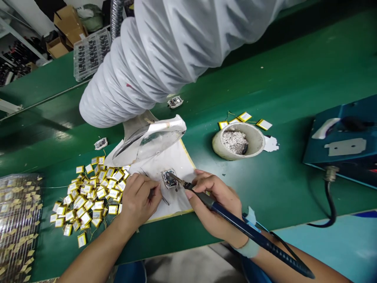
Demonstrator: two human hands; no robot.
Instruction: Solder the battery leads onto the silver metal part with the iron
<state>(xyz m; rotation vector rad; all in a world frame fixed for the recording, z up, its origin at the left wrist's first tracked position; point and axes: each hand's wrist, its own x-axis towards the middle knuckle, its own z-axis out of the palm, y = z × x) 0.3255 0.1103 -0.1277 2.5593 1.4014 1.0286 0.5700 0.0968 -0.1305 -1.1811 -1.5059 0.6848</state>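
Both hands meet over the sheet [179, 200] from either side in the head view, with the case [167, 181] lying between them, just past the left hand's fingertips and ahead of the right hand's. The left hand [138, 196] comes in low, its fingers curled and pressed against the thumb; thin metal [165, 201] shows beside them, though whether they grip it cannot be told. The right hand [222, 192] grips the iron [235, 221] like a pen, its handle slanting back over the wrist, its tip on or just above the case. The case is small and pale-rimmed with rounded corners, exposing dark, crowded circuitry. Yellow-edged batteries [88, 196] heap near the left forearm; the pot [219, 147] stands beyond the right hand, and the hose [165, 59] hangs above a clear hood [159, 143].
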